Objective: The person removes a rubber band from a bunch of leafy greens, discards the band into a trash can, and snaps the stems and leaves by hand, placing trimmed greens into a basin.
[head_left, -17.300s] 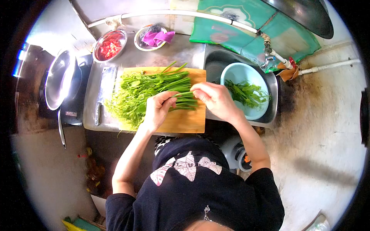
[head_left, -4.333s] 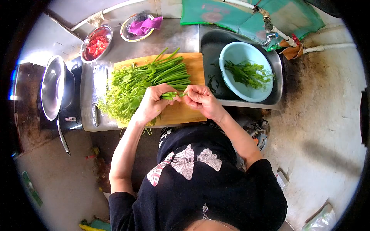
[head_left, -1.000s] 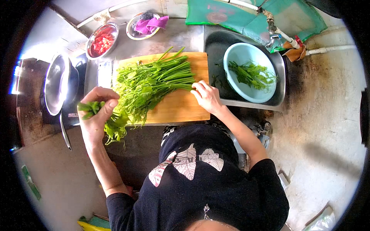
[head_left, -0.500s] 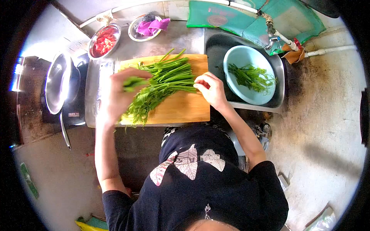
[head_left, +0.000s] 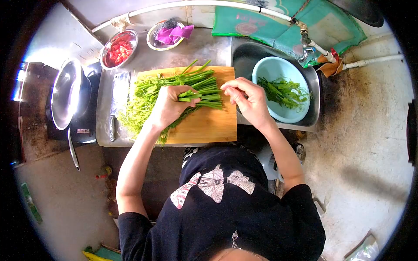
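Note:
My left hand (head_left: 169,107) is closed around a small bunch of green stems (head_left: 190,96), over the front part of the leafy pile. A large heap of green stems with leaves (head_left: 152,87) lies on the wooden cutting board (head_left: 213,128), leaves to the left and cut ends to the right. Just right of the stem ends, my right hand (head_left: 249,101) has thumb and fingers pinched together; whatever they hold, if anything, is too small to make out. Beyond it a light blue basin (head_left: 272,65) in the sink contains some greens (head_left: 285,92).
A knife (head_left: 112,128) lies left of the board. Behind are a metal bowl of red pieces (head_left: 118,51) and a bowl with a purple cloth (head_left: 174,35). A pan (head_left: 65,98) stands far left. The tap (head_left: 306,53) hangs over the sink (head_left: 315,93).
My left hand has moved right with its stems, from the leafy end toward the cut ends. My right hand has shifted slightly right, off the pile's stem ends.

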A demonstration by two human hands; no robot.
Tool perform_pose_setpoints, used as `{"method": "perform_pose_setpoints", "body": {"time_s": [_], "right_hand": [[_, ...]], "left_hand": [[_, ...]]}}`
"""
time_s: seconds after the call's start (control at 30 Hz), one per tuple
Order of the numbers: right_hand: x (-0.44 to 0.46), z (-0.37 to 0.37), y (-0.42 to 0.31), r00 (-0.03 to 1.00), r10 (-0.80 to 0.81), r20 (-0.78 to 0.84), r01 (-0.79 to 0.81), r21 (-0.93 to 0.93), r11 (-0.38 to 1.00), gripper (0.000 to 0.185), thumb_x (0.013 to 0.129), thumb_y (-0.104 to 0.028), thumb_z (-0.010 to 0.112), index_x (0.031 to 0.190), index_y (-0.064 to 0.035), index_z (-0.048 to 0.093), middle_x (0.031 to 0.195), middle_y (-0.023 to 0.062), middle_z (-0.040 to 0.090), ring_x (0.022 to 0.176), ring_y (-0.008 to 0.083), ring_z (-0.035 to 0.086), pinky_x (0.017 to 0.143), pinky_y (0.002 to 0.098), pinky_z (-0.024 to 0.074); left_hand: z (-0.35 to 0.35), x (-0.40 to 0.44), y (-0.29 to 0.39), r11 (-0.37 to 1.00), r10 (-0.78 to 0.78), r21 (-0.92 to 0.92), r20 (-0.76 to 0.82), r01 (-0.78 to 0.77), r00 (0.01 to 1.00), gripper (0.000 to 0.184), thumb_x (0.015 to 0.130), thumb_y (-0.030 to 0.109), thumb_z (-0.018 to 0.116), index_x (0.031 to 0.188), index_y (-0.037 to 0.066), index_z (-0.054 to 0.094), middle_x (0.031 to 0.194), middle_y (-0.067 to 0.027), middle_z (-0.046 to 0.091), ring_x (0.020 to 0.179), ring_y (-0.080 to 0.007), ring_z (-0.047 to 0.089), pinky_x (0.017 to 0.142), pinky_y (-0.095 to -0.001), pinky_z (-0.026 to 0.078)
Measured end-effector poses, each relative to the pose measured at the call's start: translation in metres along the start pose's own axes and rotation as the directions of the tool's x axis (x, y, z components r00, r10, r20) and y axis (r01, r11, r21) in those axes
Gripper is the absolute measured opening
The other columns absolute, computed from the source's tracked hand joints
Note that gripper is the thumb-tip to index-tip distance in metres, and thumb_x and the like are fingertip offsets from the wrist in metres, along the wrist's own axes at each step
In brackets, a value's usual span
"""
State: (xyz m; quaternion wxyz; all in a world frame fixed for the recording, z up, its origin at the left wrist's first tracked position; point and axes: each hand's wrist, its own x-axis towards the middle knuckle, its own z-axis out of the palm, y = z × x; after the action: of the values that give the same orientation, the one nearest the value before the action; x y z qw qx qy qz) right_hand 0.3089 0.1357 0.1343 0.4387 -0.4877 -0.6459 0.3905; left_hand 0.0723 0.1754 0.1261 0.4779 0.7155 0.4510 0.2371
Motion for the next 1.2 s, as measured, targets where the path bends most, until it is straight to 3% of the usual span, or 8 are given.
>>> {"method": "perform_pose_setpoints", "body": {"time_s": [0.2, 0.53, 0.67, 0.7, 0.8, 0.93, 1.07, 1.2], "right_hand": [[0.003, 0.013, -0.009, 0.947, -0.159, 0.279, 0.28, -0.481, 0.831, 0.011, 0.088, -0.011, 0.062, 0.092, -0.0016, 0.058, 0.084, 0.0136, 0.061, 0.074, 0.0362, 0.061, 0.062, 0.041, 0.0483], [0.007, 0.019, -0.008, 0.94, -0.124, 0.318, 0.248, -0.386, 0.888, 0.009, 0.087, -0.007, 0.061, 0.09, 0.0006, 0.057, 0.075, 0.0137, 0.062, 0.072, 0.033, 0.064, 0.062, 0.0404, 0.0492], [0.0, 0.026, -0.002, 0.97, 0.072, 0.233, -0.098, 0.103, 0.99, 0.004, 0.088, -0.005, 0.059, 0.087, -0.0012, 0.059, 0.065, 0.0054, 0.057, 0.059, 0.0171, 0.056, 0.052, 0.03, 0.0422], [-0.003, 0.026, -0.002, 0.933, 0.224, 0.282, -0.312, 0.324, 0.893, 0.005, 0.089, -0.005, 0.057, 0.086, -0.0026, 0.06, 0.061, 0.0018, 0.053, 0.054, 0.0114, 0.049, 0.049, 0.026, 0.0375], [-0.003, -0.023, 0.035, 0.999, 0.035, 0.015, -0.027, 0.939, 0.343, 0.017, 0.095, -0.018, 0.057, 0.093, -0.0015, 0.058, 0.073, 0.0029, 0.054, 0.054, 0.0087, 0.039, 0.051, 0.0234, 0.0331], [-0.011, -0.061, 0.064, 0.963, 0.265, -0.041, -0.222, 0.436, 0.872, 0.017, 0.092, -0.013, 0.062, 0.099, 0.002, 0.065, 0.073, 0.0031, 0.059, 0.063, 0.0115, 0.051, 0.058, 0.0225, 0.041], [-0.034, -0.063, 0.128, 0.971, 0.219, -0.093, -0.228, -0.628, 0.744, 0.023, 0.083, -0.005, 0.066, 0.104, -0.0099, 0.069, 0.088, 0.0057, 0.068, 0.074, 0.0207, 0.065, 0.069, 0.0313, 0.0523], [-0.034, -0.004, 0.119, 0.992, -0.023, -0.127, -0.037, -0.449, 0.893, 0.009, 0.082, -0.008, 0.067, 0.09, -0.0053, 0.065, 0.086, 0.0096, 0.066, 0.074, 0.0252, 0.065, 0.066, 0.0347, 0.0515]], "left_hand": [[0.001, -0.003, 0.011, 0.982, 0.137, 0.133, -0.03, -0.132, 0.99, 0.017, 0.078, 0.006, 0.072, 0.094, 0.002, 0.07, 0.08, -0.0107, 0.069, 0.074, -0.0183, 0.066, 0.07, -0.0311, 0.051], [-0.001, -0.003, 0.017, 0.977, 0.167, 0.115, 0.097, -0.178, 0.981, 0.027, 0.071, -0.005, 0.065, 0.096, 0.004, 0.069, 0.085, -0.0145, 0.069, 0.08, -0.0282, 0.069, 0.072, -0.0339, 0.052], [-0.006, -0.004, 0.015, 0.984, 0.158, 0.064, 0.121, -0.167, 0.98, 0.027, 0.071, -0.01, 0.064, 0.096, 0.001, 0.068, 0.085, -0.0126, 0.07, 0.08, -0.019, 0.067, 0.076, -0.0306, 0.052], [-0.007, -0.005, 0.012, 0.978, 0.176, 0.092, 0.098, -0.185, 0.979, 0.027, 0.07, -0.008, 0.065, 0.096, 0.001, 0.069, 0.086, -0.0134, 0.07, 0.08, -0.0219, 0.068, 0.074, -0.0318, 0.052], [-0.019, -0.015, -0.005, 0.986, 0.117, 0.114, 0.026, -0.119, 0.993, 0.023, 0.078, -0.005, 0.065, 0.099, 0.002, 0.07, 0.083, -0.0109, 0.071, 0.072, -0.0228, 0.067, 0.07, -0.0323, 0.052], [-0.023, -0.014, 0.014, 0.997, 0.067, 0.035, 0.009, -0.068, 0.998, 0.021, 0.079, -0.002, 0.068, 0.1, 0.0, 0.07, 0.086, -0.01, 0.069, 0.077, -0.0218, 0.065, 0.073, -0.032, 0.051], [-0.028, -0.013, 0.014, 0.961, 0.225, 0.168, -0.004, -0.221, 0.974, 0.021, 0.078, 0.003, 0.072, 0.098, 0.0, 0.069, 0.088, -0.0119, 0.065, 0.084, -0.0243, 0.065, 0.077, -0.0327, 0.049], [-0.029, -0.021, 0.014, 0.978, 0.13, 0.163, -0.004, -0.128, 0.991, 0.019, 0.078, 0.0, 0.07, 0.096, 0.002, 0.07, 0.088, -0.01, 0.064, 0.086, -0.0246, 0.062, 0.083, -0.0339, 0.046]]}}
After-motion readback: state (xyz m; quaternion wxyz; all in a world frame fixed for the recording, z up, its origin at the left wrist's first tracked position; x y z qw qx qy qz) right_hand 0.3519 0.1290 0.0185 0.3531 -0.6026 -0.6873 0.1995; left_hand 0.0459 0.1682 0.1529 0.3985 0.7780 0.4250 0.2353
